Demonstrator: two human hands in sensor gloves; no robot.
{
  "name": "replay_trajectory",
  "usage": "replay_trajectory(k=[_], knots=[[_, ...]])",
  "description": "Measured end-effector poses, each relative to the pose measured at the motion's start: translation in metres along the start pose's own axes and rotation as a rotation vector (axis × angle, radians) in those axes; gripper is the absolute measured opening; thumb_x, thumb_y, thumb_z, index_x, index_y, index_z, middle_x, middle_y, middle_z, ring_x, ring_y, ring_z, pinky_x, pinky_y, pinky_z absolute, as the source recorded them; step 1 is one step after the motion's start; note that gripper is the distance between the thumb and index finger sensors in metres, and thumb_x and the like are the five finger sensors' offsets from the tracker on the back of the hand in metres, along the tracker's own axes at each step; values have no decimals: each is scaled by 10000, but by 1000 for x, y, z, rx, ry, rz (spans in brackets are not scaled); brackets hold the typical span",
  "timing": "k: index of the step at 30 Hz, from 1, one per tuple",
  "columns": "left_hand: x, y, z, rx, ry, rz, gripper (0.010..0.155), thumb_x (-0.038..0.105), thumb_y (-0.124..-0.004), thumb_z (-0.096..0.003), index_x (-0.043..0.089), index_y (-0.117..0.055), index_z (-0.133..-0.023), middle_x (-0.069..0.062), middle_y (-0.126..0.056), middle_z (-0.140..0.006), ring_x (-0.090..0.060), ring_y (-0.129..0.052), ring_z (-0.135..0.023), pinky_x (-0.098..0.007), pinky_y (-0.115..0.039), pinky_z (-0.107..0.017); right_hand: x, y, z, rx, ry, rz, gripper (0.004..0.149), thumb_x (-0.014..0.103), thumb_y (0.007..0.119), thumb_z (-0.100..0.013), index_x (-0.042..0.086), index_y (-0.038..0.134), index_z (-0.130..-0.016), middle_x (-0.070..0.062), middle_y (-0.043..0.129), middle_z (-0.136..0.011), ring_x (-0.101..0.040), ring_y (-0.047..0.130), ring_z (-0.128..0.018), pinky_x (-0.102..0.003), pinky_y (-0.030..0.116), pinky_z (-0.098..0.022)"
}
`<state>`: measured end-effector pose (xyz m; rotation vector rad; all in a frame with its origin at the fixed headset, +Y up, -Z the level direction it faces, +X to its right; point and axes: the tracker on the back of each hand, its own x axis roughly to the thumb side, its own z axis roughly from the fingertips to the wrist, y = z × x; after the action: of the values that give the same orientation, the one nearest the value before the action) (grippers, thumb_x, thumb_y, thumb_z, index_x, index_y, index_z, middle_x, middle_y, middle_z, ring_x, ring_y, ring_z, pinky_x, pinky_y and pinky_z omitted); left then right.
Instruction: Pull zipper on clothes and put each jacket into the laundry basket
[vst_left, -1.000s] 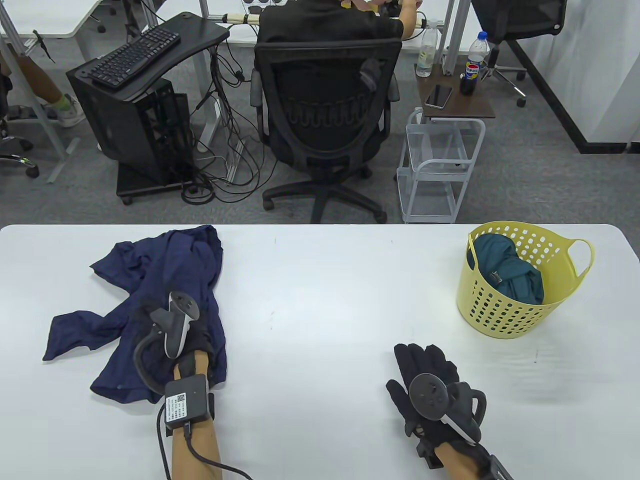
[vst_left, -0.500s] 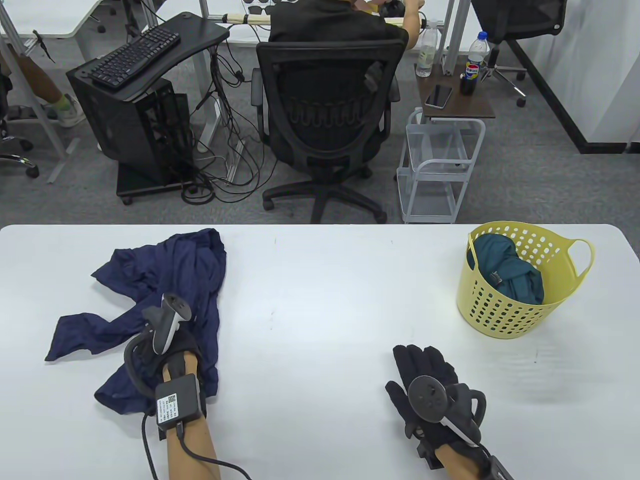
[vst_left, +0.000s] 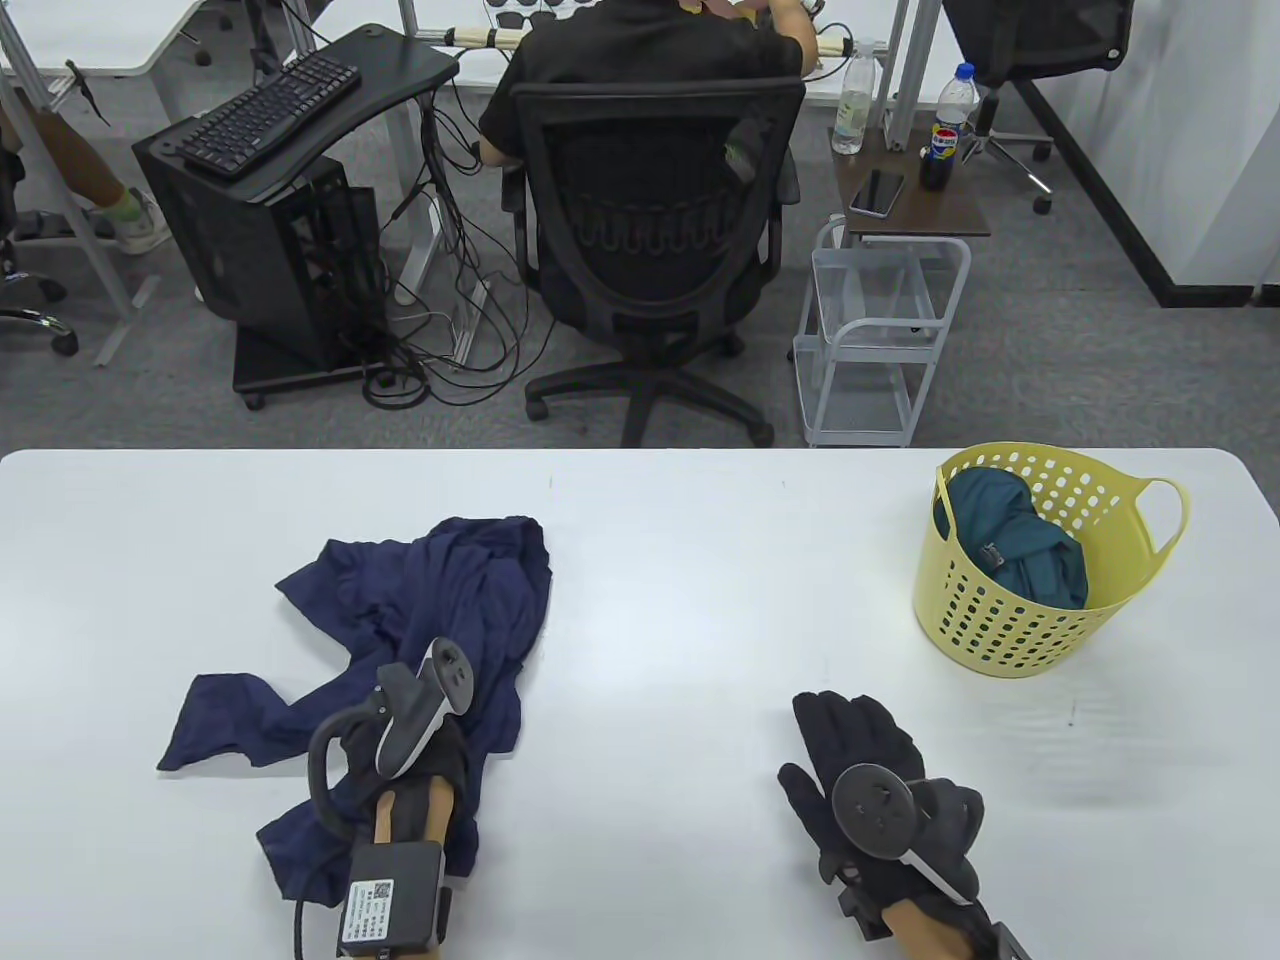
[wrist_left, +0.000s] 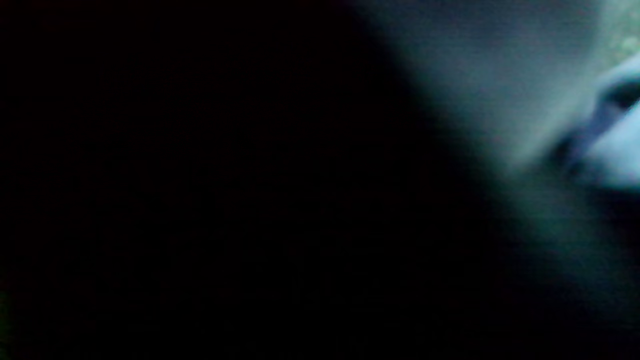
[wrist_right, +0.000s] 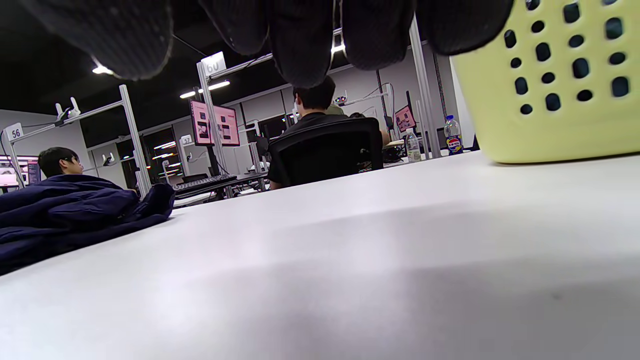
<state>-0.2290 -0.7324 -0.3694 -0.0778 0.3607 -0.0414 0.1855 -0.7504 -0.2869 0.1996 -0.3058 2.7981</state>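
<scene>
A white table (vst_left: 650, 620) seen from above holds a crumpled navy jacket (vst_left: 440, 590) at about eight o'clock and a yellow basket (vst_left: 1010, 620) at about three o'clock, well apart. A teal jacket (vst_left: 1010, 545) already lies bunched inside the basket. The left hand (vst_left: 425, 745) lies on the near end of the navy jacket, with cloth spreading away toward eleven o'clock; its fingers are hidden under the tracker and the fabric, so whether they clutch the cloth cannot be told. The left wrist view adds little: it is almost wholly dark, with only a blurred pale patch at two o'clock. The right hand (vst_left: 870, 760) rests flat on the bare table at about five o'clock, fingers straight and together, holding nothing, with the basket beyond it toward one o'clock. The right wrist view, low over the tabletop, shows those fingertips (wrist_right: 300, 45) hanging from the top edge, the basket's perforated wall at the upper right, and the navy jacket heaped at nine o'clock. No zipper can be made out in any view.
</scene>
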Motion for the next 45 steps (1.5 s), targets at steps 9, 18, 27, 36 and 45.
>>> replay_trajectory(k=[9, 18, 27, 36, 45], knots=[[32, 94, 55, 202, -232, 390, 441, 469, -881, -357, 495, -764, -781, 43, -960, -725, -94, -1023, -350, -388, -911, -349, -13, -5, -2, -5, 48, -32, 692, 547, 738, -509, 295, 468, -1093, -33, 594, -1158, -448, 560, -1036, -662, 543, -693], [102, 88, 125, 62, -662, 358, 470, 480, -879, -382, 471, -740, -831, 53, -925, -790, -128, -996, -462, -428, -855, -447, -35, -17, -3, -68, 166, -73, 599, 445, 683, -541, 294, 491, -1088, -29, 606, -1152, -449, 568, -1030, -654, 549, -693], [142, -1, 143, -401, -888, 224, 657, 682, -813, -331, 460, -706, -940, 70, -821, -1010, -227, -938, -772, -500, -780, -562, -70, -28, -3, -55, 257, -196, 620, 455, 712, -534, 292, 491, -1089, -37, 594, -1157, -451, 548, -1040, -661, 534, -700], [45, 10, 109, -255, -601, 631, 594, 622, -758, -391, 360, -792, -923, -7, -933, -920, -296, -973, -722, -537, -777, -524, -59, -19, -10, 74, 149, -220, 677, 438, 776, -521, 304, 447, -1096, -24, 519, -1190, -448, 480, -1072, -682, 488, -717], [44, 21, 122, -29, -504, 622, 601, 633, -754, -389, 374, -767, -932, 30, -896, -953, -342, -854, -857, -572, -715, -581, -28, 4, -20, 231, -18, -108, 407, 432, 875, -456, 381, 812, -854, 129, 677, -1126, -416, 379, -1106, -675, 398, -750]])
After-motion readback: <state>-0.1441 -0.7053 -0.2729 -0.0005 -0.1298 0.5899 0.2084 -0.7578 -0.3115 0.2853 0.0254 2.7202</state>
